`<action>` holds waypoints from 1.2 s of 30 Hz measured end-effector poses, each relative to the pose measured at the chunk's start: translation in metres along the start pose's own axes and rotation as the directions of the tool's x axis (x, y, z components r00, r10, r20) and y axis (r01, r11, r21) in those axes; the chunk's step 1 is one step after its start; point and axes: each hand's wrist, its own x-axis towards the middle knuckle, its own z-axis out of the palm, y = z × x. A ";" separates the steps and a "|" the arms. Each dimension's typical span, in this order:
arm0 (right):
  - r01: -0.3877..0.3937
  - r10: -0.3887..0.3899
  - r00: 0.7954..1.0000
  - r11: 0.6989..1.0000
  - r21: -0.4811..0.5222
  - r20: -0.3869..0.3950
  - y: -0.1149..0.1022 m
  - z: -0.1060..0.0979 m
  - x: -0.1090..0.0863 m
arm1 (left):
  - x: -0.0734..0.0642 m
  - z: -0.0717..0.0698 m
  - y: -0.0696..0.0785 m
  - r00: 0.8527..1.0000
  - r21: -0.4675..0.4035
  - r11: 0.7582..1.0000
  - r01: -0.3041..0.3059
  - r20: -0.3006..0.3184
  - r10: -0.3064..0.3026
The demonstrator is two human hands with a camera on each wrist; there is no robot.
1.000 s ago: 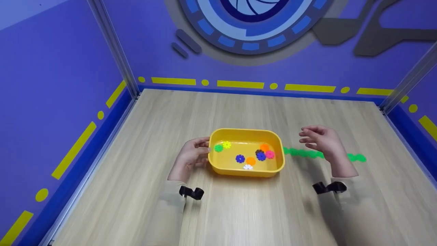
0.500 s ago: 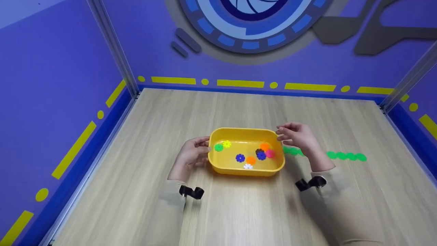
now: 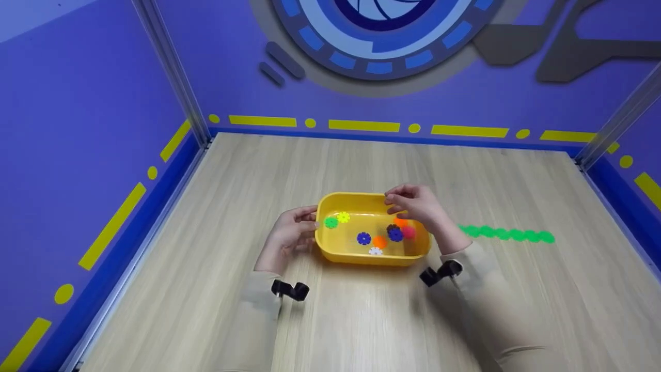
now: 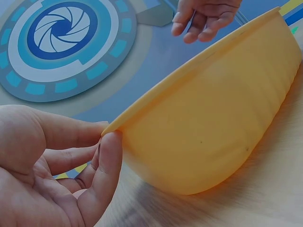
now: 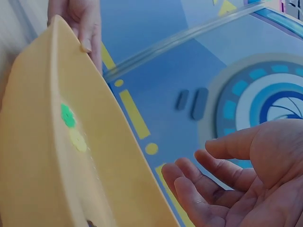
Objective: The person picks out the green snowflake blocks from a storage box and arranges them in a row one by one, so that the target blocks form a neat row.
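A yellow plastic basin stands on the table. My left hand pinches its left rim between thumb and fingers, seen close in the left wrist view. Over the basin's right part hovers my right hand, fingers loosely bent; the right wrist view shows nothing in them. Inside lie several small notched plastic discs: a green disc and a yellow disc at the left, a blue disc, an orange disc, a white disc, and a pink disc partly below the hand.
To the right of the basin a row of green discs lies on the wooden table; my right forearm passes beside its near end. Purple-blue panels with yellow dashes enclose the table at the left, back and right.
My right hand has moved left, from above the green row to over the basin's right part. My left hand and the basin have stayed in place.
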 end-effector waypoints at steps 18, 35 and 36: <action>-0.024 0.025 0.995 1.000 -0.013 0.100 -0.013 0.061 0.021 | 0.001 -0.001 0.000 1.000 0.015 1.000 -0.021 0.011 0.021; -0.010 0.030 0.992 0.987 -0.160 0.125 -0.023 0.102 0.045 | 0.002 -0.001 -0.001 0.999 0.016 1.000 -0.026 0.023 0.026; 0.006 0.016 0.992 0.985 -0.173 0.124 -0.022 0.103 0.046 | 0.002 -0.001 -0.001 0.999 0.014 1.000 -0.027 0.023 0.027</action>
